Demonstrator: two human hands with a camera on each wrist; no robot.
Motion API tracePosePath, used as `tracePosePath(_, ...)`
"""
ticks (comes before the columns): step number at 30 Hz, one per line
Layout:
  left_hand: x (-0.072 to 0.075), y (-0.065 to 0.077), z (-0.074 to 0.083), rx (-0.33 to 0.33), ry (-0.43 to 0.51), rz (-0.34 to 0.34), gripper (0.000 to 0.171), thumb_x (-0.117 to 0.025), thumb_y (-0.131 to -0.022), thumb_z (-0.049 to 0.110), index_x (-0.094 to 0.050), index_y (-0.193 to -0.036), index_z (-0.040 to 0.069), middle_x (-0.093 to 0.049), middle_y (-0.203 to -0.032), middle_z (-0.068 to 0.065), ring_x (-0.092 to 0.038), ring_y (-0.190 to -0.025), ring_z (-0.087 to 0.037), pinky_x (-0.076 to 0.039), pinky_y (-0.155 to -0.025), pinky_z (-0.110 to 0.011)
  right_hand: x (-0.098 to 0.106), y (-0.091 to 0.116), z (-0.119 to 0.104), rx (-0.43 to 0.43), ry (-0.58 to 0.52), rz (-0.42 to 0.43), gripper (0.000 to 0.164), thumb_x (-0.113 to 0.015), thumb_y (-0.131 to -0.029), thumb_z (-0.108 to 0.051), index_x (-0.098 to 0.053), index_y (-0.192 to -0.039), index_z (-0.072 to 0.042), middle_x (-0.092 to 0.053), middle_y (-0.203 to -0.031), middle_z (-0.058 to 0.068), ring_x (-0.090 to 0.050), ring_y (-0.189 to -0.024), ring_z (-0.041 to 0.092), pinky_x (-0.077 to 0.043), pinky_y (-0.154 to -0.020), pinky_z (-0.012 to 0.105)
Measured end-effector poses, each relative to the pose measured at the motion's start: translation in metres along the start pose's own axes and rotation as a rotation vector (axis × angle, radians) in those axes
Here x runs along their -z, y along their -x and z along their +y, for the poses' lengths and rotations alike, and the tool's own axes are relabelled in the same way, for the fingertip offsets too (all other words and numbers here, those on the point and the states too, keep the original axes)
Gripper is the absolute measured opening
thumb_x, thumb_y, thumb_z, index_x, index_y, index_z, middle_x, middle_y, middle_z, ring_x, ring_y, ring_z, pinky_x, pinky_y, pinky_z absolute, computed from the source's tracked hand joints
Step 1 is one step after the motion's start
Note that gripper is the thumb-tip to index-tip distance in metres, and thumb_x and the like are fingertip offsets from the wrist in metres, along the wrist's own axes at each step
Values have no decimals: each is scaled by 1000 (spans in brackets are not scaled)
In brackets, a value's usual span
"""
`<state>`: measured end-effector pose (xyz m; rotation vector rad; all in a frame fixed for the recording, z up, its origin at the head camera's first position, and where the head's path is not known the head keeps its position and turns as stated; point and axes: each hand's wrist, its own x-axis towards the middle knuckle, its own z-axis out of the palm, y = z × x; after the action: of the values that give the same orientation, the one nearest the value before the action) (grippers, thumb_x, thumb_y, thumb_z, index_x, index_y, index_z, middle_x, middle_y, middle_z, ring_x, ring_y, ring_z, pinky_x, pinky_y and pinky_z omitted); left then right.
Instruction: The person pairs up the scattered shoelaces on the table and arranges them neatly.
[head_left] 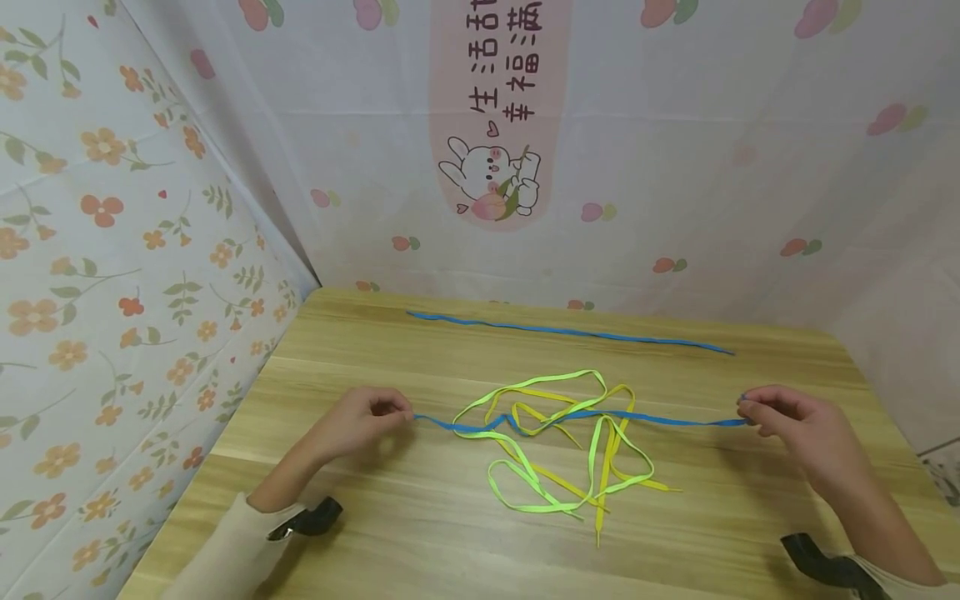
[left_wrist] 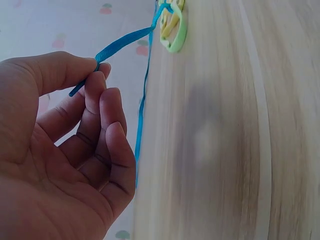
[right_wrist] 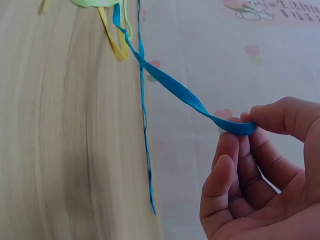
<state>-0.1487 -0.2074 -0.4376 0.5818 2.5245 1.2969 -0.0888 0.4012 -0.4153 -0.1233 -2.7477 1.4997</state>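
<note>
Tabletop (head_left: 412, 533) is cropped; hands (head_left: 367, 422) (head_left: 806, 429) pinch blue lace (head_left: 660, 419).

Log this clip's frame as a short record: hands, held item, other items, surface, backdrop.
Left hand: pinches a flat blue fabric lace near its tip
Right hand: pinches the same lace farther right
Held lace: spans between both hands, kinked where it crosses the pile; knotting cannot be told
Pile: looped flat neon-green lace and yellow lace, intermingled
Apart: second blue lace, nearly straight along the far edge
Surface: light wood-grain table
Backdrop: white printed cloth
</note>
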Motion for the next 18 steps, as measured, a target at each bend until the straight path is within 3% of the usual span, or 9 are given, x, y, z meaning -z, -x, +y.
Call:
tracePosePath(10, 10, 6, -8, 34, -3, 36, 10, -75, -105, 16, -82, -103, 8, -77, -102, 1, -68, -94, -18, -56, -87, -31, 9, 0, 7, 7, -123, 27, 15, -67, -112, -13, -81, -113, -17, -78, -100, -18, -66, -90, 5, -52, -74, 19)
tracePosePath(18, 14, 9, -13, 45, 18, 38, 10, -75, -106, 14, -81, -104, 6, -77, -102, -3, -68, -93, -18, -56, -84, -29, 15, 3, 11, -29, -97, 42, 12, -68, -112, -19, -79, -115, -16, -77, -101, -20, -67, -91, 5, -51, -75, 18)
